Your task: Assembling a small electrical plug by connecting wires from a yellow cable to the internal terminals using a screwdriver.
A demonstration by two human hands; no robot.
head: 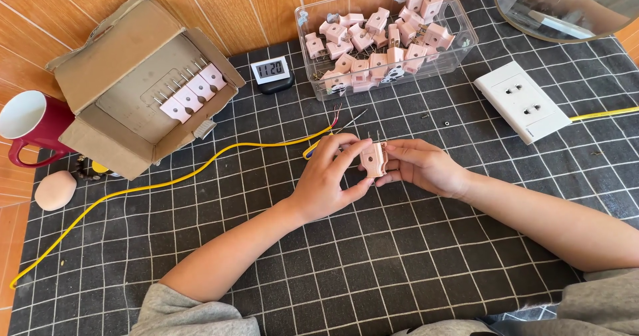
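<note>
Both of my hands hold one pink two-pin plug (373, 158) above the black grid mat (399, 256), its metal pins pointing up. My left hand (328, 176) grips it from the left with thumb and fingers. My right hand (419, 166) pinches it from the right. A yellow cable (166, 179) runs from the mat's left edge toward my hands, and its bared red and dark wire ends (339, 118) lie just behind my left hand. Something blue and yellow peeks out under my left fingers.
A clear plastic bin (459, 43) holds several pink plugs at the back. A cardboard box (126, 76) with a row of plugs lies open at left, next to a red mug (30, 126). There are also a small digital clock (273, 71), a white wall socket (522, 100) and a round mirror (566, 10).
</note>
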